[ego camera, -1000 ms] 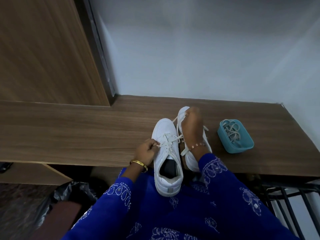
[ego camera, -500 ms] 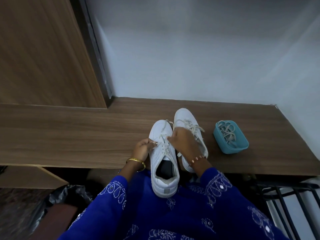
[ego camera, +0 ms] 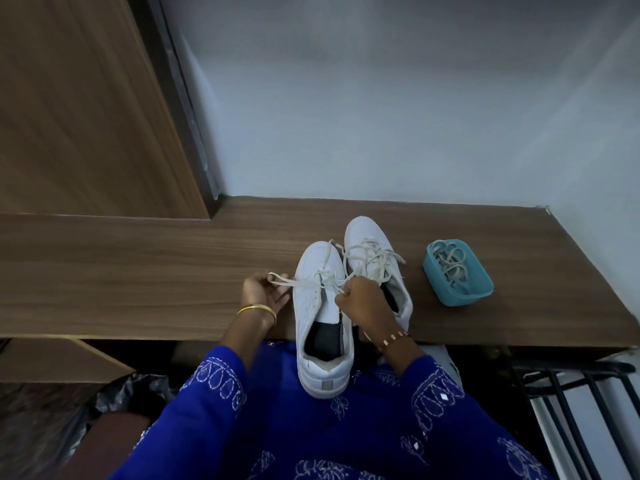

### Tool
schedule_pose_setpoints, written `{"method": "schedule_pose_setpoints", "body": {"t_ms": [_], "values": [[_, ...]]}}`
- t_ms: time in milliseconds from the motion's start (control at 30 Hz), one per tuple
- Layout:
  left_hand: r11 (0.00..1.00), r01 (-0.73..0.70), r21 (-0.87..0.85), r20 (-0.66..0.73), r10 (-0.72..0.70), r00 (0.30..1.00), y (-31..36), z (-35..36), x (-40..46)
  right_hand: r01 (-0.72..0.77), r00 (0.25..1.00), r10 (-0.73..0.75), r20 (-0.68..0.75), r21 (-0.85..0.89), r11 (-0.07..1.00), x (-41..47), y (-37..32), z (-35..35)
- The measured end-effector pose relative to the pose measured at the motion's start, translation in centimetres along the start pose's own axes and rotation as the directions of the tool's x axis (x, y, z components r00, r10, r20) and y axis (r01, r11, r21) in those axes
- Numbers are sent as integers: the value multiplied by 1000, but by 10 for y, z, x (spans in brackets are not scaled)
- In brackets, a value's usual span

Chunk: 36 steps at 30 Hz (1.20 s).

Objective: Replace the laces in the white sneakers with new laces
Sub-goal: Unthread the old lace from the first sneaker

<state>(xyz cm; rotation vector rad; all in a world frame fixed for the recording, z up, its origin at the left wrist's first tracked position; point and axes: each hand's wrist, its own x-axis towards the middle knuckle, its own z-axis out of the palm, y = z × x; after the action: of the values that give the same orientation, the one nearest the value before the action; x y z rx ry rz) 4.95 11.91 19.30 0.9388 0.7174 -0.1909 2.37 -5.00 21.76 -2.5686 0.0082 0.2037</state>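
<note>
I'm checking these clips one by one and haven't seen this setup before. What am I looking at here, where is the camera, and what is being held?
There is no machine here: a person works with two bare hands, and the single camera sits on their head, looking forward and down. That is why you see blue sleeves at the bottom.

On the wooden shelf stand two white sneakers. The nearer sneaker has its heel hanging over the front edge; the farther sneaker sits beside it with loose laces piled on top. To the right is a blue tub holding more laces.

The left hand pinches one end of the nearer sneaker's lace, pulled out sideways. The right hand grips the other end over the shoe's tongue.
</note>
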Motion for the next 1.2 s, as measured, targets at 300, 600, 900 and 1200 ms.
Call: {"method": "schedule_pose_setpoints", "body": {"t_ms": [300, 600, 900, 1200], "values": [[127, -397, 909, 285, 507, 813, -15, 6, -6, 19, 998, -19, 63, 2, 1000, 2, -1, -4], [-240, -456, 857, 515, 341, 787, -24, 41, -32, -23, 994, 17, 108, 58, 998, 5, 2, -11], [928, -253, 273, 41, 252, 967, -8, 29, -23, -69, 995, 62, 76, 94, 993, 4, 3, -9], [208, -313, 926, 123, 620, 775, 0, -6, -6, -78, 994, 71, 78, 102, 992, 7, 3, -6]]}}
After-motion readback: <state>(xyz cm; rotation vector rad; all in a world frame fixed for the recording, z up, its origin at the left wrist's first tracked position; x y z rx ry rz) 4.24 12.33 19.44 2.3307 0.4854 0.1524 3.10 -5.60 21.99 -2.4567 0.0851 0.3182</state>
